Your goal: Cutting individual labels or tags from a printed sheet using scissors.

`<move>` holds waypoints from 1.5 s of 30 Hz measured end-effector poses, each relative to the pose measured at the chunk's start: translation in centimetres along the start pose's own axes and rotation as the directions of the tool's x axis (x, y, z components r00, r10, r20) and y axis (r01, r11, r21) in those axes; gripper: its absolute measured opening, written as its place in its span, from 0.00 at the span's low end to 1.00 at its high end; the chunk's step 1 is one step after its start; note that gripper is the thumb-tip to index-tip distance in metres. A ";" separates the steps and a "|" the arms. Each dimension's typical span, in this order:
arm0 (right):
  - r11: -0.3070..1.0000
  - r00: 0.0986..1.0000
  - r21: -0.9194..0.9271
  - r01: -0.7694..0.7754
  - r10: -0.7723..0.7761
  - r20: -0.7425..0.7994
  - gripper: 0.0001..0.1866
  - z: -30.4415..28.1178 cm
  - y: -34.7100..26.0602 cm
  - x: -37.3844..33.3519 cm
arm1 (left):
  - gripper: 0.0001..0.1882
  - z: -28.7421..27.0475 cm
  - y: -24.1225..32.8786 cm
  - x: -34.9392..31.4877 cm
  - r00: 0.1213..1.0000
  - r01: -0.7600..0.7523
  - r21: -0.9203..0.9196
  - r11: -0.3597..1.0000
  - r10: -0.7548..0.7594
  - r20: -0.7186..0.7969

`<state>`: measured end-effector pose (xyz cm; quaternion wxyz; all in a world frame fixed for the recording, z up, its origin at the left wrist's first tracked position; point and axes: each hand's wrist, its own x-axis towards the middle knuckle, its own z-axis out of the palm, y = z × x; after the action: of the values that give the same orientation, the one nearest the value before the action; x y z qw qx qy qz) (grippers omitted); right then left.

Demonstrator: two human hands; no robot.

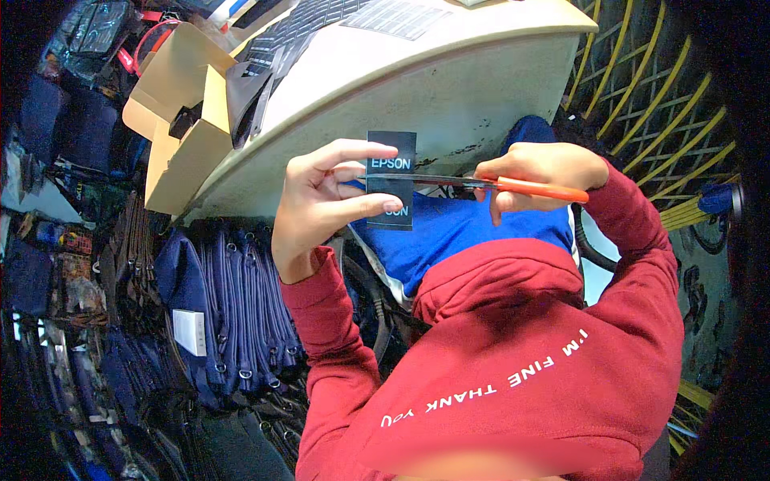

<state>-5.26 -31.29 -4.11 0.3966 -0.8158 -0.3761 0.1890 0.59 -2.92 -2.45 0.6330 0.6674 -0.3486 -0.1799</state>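
Left hand (pixel 309 192) clamps label (pixel 404 189) between fingers and thumb, right hand (pixel 541 170) fingers wrapped round scissors (pixel 537 189), blades across label's middle; best hold it taut, blades square, fingertips clear.

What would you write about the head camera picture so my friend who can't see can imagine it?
Someone in a red hoodie pinches a black label strip in the left-hand grip, with orange-handled scissors in the right-hand grip, blades across the strip. Beyond is a white table, with an open cardboard box at its left.
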 end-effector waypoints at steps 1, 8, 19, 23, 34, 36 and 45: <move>1.000 1.000 -0.006 -0.013 0.013 -0.009 0.21 0.1 0.0 0.0 | 0.24 -0.1 -0.1 0.0 1.000 0.002 0.014 1.000 -0.002 -0.002; 0.996 0.998 -0.059 -0.062 0.061 -0.013 0.20 -0.1 -0.7 0.1 | 0.24 0.0 0.0 0.0 1.000 -0.009 0.003 1.000 0.009 -0.012; 0.988 0.988 -0.058 -0.145 0.142 -0.054 0.20 0.2 -1.1 0.0 | 0.24 -0.2 0.0 -0.1 0.999 0.038 -0.036 0.999 -0.038 0.009; 0.986 0.987 -0.060 -0.155 0.153 -0.042 0.11 0.2 -0.8 0.0 | 0.24 0.0 0.1 0.0 1.000 0.020 -0.009 1.000 -0.019 0.019; 0.963 0.962 0.073 -0.259 0.264 -0.071 0.24 -0.2 0.8 -1.3 | 0.26 0.1 0.4 0.2 0.995 0.096 0.020 0.995 -0.096 -0.009; 0.946 0.939 0.104 -0.306 0.318 -0.128 0.21 -0.1 1.7 -1.4 | 0.27 0.0 -0.3 0.6 0.997 0.070 0.056 0.996 -0.068 -0.030; 0.898 0.928 -0.253 -0.359 0.314 -0.203 0.21 1.3 8.0 -1.4 | 0.28 0.1 -2.6 7.6 0.993 0.026 0.046 0.999 -0.021 -0.119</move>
<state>-3.23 -34.96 -11.19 0.2641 -0.9295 -0.2199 0.1339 6.35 -8.39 -3.45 0.6345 0.6958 -0.3065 -0.1390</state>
